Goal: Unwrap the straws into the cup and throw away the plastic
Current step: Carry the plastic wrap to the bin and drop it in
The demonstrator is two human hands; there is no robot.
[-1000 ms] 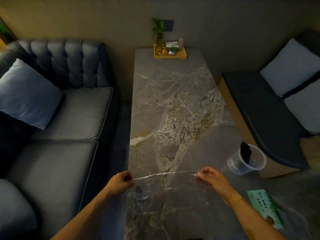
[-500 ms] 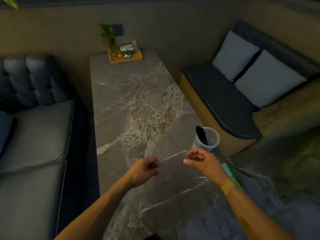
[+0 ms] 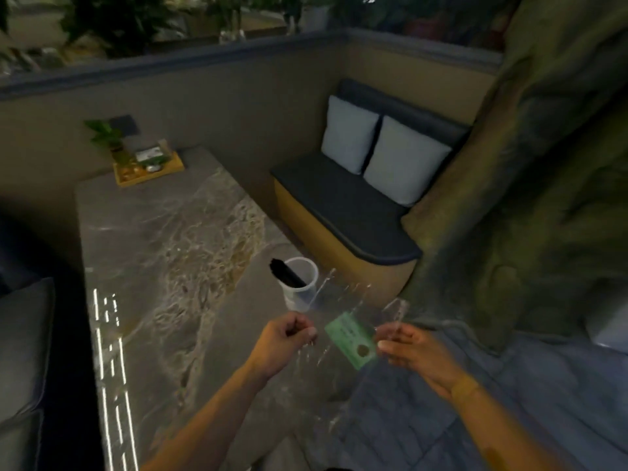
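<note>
Above the near right corner of the grey veined marble table (image 3: 163,253), the left hand (image 3: 283,341) was curled closed and the right hand (image 3: 413,348) pinched narrow, each gripping an end of the clear crinkled plastic wrapper (image 3: 343,300) spread between them. The translucent plastic cup (image 3: 300,283) stood just beyond on the table edge, black straws (image 3: 285,273) leaning inside, a green printed card (image 3: 351,338) beside it.
</note>
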